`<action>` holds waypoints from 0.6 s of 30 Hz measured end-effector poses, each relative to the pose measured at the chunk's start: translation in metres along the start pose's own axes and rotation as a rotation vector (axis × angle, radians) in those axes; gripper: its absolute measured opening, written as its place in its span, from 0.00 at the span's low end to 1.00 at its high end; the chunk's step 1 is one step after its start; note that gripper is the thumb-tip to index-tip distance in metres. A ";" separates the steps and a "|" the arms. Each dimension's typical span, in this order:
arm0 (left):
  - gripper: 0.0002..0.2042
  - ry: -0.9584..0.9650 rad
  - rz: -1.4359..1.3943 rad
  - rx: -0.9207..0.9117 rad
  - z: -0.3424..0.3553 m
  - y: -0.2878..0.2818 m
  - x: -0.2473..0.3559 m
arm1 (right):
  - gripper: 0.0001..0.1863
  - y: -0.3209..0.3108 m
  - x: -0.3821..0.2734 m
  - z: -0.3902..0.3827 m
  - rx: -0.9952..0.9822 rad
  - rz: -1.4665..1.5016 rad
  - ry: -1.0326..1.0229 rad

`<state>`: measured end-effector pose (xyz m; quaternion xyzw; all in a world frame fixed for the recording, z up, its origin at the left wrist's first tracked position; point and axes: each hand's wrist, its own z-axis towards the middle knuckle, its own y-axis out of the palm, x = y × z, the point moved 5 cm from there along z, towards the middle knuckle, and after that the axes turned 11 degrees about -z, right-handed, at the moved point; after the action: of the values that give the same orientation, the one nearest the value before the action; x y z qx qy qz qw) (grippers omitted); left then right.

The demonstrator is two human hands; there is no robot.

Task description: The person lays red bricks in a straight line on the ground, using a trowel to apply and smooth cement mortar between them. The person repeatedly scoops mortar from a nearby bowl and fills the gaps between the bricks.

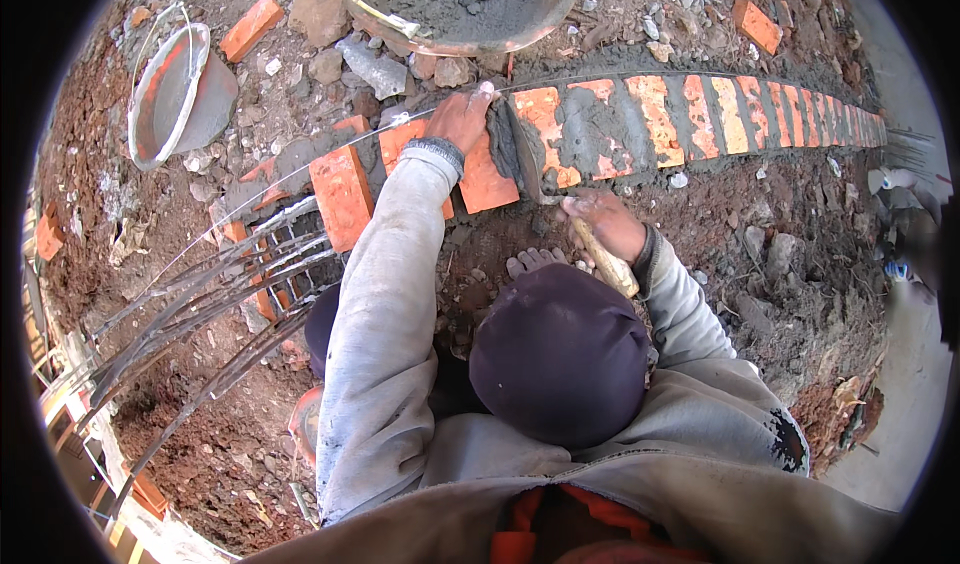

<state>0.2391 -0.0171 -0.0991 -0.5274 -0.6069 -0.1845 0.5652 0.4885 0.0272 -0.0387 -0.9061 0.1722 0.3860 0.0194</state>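
My left hand (460,121) grips the far end of an orange brick (490,176) in the brick course, its fingers over the edge by the string line. Wet grey mortar (507,144) coats that brick's right side. In my right hand (612,226) is a trowel, its wooden handle (606,261) towards me. The trowel's blade (528,154) stands edge-on in the joint between the coated brick and the mortar-smeared brick (545,129) to its right. Two more orange bricks, one of them a tilted brick (342,196), lie left of my left hand.
A wide mortar tub (470,39) stands beyond the wall, with a bucket (172,99) lying tipped at the far left. Steel rebars (215,289) jut out at the left. A taut string (270,189) follows the course. Loose bricks and rubble cover the soil; my knee (560,354) is close below the trowel.
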 end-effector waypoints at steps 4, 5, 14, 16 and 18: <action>0.27 0.000 0.025 -0.024 0.009 -0.006 0.002 | 0.19 0.004 -0.005 0.007 -0.056 -0.017 0.023; 0.27 0.012 0.018 -0.031 0.009 -0.006 -0.001 | 0.19 0.008 -0.003 0.010 -0.073 -0.034 0.048; 0.23 0.153 0.079 0.039 -0.021 0.012 0.001 | 0.18 -0.002 0.011 -0.002 -0.062 0.031 0.078; 0.23 0.270 0.132 0.144 -0.029 0.014 -0.003 | 0.17 0.003 0.029 -0.004 -0.126 0.082 0.104; 0.23 0.375 0.144 0.252 -0.032 0.020 -0.007 | 0.18 0.008 0.028 -0.012 -0.018 -0.077 0.078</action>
<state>0.2702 -0.0392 -0.1032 -0.4511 -0.4704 -0.1611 0.7411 0.5119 0.0090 -0.0495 -0.9266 0.1343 0.3508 0.0197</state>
